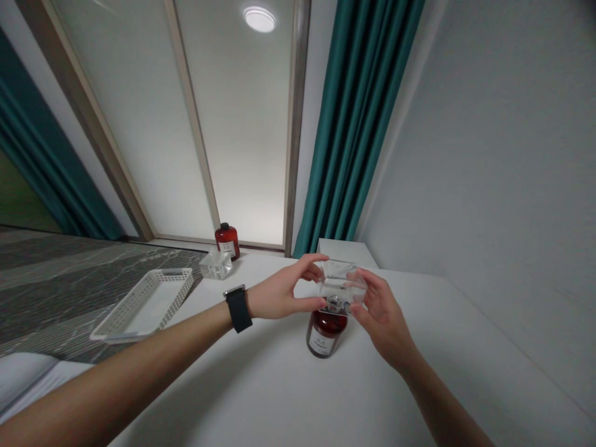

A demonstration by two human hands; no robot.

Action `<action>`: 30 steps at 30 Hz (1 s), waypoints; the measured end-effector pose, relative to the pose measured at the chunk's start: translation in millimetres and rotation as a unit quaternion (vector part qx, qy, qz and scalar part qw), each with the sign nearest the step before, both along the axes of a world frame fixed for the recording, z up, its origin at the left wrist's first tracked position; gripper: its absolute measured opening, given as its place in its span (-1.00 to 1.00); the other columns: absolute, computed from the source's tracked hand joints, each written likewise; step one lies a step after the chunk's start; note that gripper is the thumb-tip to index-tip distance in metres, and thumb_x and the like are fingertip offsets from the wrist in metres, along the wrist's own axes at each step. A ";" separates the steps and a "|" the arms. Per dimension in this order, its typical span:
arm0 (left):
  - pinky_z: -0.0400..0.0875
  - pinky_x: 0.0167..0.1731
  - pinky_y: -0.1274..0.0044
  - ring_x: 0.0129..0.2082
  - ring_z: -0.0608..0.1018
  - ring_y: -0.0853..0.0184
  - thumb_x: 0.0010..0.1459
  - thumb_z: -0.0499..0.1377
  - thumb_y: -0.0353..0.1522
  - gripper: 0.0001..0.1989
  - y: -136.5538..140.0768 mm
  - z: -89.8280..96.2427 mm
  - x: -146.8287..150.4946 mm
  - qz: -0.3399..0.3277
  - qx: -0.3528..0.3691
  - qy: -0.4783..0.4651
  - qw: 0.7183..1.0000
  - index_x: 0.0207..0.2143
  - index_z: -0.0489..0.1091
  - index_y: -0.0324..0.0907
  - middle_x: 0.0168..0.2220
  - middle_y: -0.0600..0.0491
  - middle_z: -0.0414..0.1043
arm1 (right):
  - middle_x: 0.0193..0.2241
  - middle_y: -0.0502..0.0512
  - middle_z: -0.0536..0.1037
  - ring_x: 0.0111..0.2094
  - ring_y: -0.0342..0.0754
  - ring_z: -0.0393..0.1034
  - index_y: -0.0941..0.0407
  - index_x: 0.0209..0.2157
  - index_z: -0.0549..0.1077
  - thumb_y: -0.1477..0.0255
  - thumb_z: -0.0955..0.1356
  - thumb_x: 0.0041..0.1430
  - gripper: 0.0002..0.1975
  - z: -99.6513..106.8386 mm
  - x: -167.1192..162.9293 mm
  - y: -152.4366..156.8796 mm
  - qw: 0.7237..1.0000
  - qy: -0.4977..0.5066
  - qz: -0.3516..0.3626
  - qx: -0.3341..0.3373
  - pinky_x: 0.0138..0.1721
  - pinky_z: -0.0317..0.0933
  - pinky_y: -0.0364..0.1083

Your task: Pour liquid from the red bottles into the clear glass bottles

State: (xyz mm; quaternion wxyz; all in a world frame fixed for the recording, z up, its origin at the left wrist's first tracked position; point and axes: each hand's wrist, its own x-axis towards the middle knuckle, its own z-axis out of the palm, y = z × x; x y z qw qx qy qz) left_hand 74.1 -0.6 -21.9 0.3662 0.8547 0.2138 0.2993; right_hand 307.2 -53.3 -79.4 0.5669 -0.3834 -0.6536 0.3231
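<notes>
Between my two hands is a clear plastic box, held over a dark red bottle with a white label. My left hand, a black watch on its wrist, grips the box's left side with thumb and fingers. On the opposite side my right hand grips it with the thumb low and the fingers behind. The bottle stands upright on the white table, its top seen through or behind the box. I cannot tell whether the box touches the bottle.
A second red bottle with a black cap stands at the table's far edge, beside another clear box. A white perforated basket lies at the left. Behind the hands sits a white block, near the green curtain and grey wall.
</notes>
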 end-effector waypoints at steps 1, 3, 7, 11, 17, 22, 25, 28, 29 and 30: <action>0.33 0.11 0.18 0.03 0.46 0.15 0.18 0.28 -0.31 -0.29 0.5 -1.0 0.1 0.000 -0.004 0.000 1.000 0.27 0.00 -0.10 0.04 -0.11 0.36 | 0.13 0.15 0.36 0.07 0.12 0.36 -0.13 0.14 0.26 0.28 0.39 0.21 -0.53 1.2 -0.3 0.0 1.000 0.000 -0.001 -0.004 -0.03 0.36 0.11; 0.33 0.11 0.19 0.03 0.46 0.16 0.18 0.27 -0.31 -0.29 1.4 -3.0 0.2 0.002 -0.013 -0.002 1.000 0.27 -0.02 -0.10 0.04 -0.12 0.35 | 0.13 0.16 0.36 0.06 0.12 0.37 -0.12 0.14 0.25 0.28 0.39 0.21 -0.52 3.2 -1.1 0.0 1.000 0.001 -0.003 -0.013 -0.05 0.37 0.10; 0.34 0.09 0.17 0.03 0.46 0.15 0.19 0.26 -0.32 -0.30 2.6 -5.7 0.2 0.001 -0.030 -0.009 0.999 0.27 -0.02 -0.08 0.05 -0.12 0.35 | 0.13 0.18 0.36 0.04 0.11 0.37 -0.10 0.14 0.25 0.30 0.38 0.20 -0.51 4.9 -2.5 0.6 1.000 -0.001 -0.009 -0.022 -0.08 0.37 0.10; 0.35 0.07 0.15 0.01 0.47 0.15 0.18 0.27 -0.34 -0.32 3.3 -6.3 0.3 0.004 -0.045 -0.017 0.999 0.25 0.01 -0.09 0.00 -0.11 0.37 | 0.07 0.18 0.41 0.03 0.11 0.37 -0.07 0.14 0.25 0.31 0.38 0.18 -0.50 7.4 -3.7 3.0 0.999 -0.018 -0.018 -0.022 -0.10 0.37 0.09; 0.35 0.05 0.20 -0.04 0.48 0.20 0.20 0.23 -0.37 -0.37 3.7 -8.8 0.7 -0.001 -0.086 -0.042 0.995 0.23 0.01 -0.12 -0.07 -0.06 0.35 | 0.04 0.18 0.42 -0.03 0.08 0.40 -0.05 0.16 0.25 0.32 0.36 0.17 -0.49 18.0 -6.0 5.2 0.997 -0.055 -0.029 -0.048 -0.14 0.36 0.06; 0.35 0.03 0.21 -0.07 0.47 0.22 0.20 0.22 -0.37 -0.39 2.3 -14.8 1.2 -0.002 -0.114 -0.061 0.992 0.20 -0.01 -0.15 -0.10 -0.05 0.34 | 0.05 0.19 0.42 -0.04 0.08 0.39 -0.03 0.16 0.26 0.31 0.35 0.15 -0.48 24.9 -6.4 4.5 0.994 -0.079 -0.032 -0.065 -0.15 0.35 0.06; 0.33 0.06 0.20 -0.04 0.47 0.21 0.19 0.22 -0.36 -0.38 1.4 -16.7 1.5 -0.002 -0.117 -0.063 0.991 0.20 -0.02 -0.16 -0.08 -0.08 0.35 | 0.06 0.19 0.41 -0.04 0.08 0.38 -0.03 0.16 0.25 0.31 0.35 0.16 -0.49 25.3 -5.9 4.5 0.994 -0.083 -0.027 -0.059 -0.15 0.34 0.06; 0.32 0.07 0.18 0.02 0.46 0.16 0.18 0.23 -0.36 -0.36 0.9 -16.6 1.6 -0.004 -0.116 -0.060 0.991 0.21 -0.03 -0.16 -0.03 -0.12 0.36 | 0.07 0.18 0.40 -0.04 0.08 0.38 -0.03 0.16 0.26 0.32 0.35 0.16 -0.49 24.4 -5.0 4.3 0.994 -0.089 -0.030 -0.054 -0.15 0.33 0.06; 0.32 0.07 0.17 0.03 0.45 0.15 0.18 0.23 -0.36 -0.36 0.8 -16.4 1.5 -0.004 -0.117 -0.058 0.991 0.21 -0.03 -0.16 -0.02 -0.14 0.36 | 0.08 0.18 0.40 -0.04 0.08 0.38 -0.03 0.16 0.26 0.32 0.35 0.16 -0.48 24.2 -4.8 4.1 0.994 -0.091 -0.030 -0.053 -0.14 0.33 0.06; 0.33 0.07 0.17 0.04 0.45 0.14 0.18 0.23 -0.37 -0.35 0.6 -16.2 1.5 -0.003 -0.117 -0.058 0.991 0.22 -0.03 -0.16 0.00 -0.15 0.36 | 0.08 0.18 0.40 -0.04 0.08 0.38 -0.04 0.16 0.25 0.32 0.35 0.15 -0.48 24.2 -4.7 3.8 0.994 -0.092 -0.031 -0.053 -0.14 0.32 0.06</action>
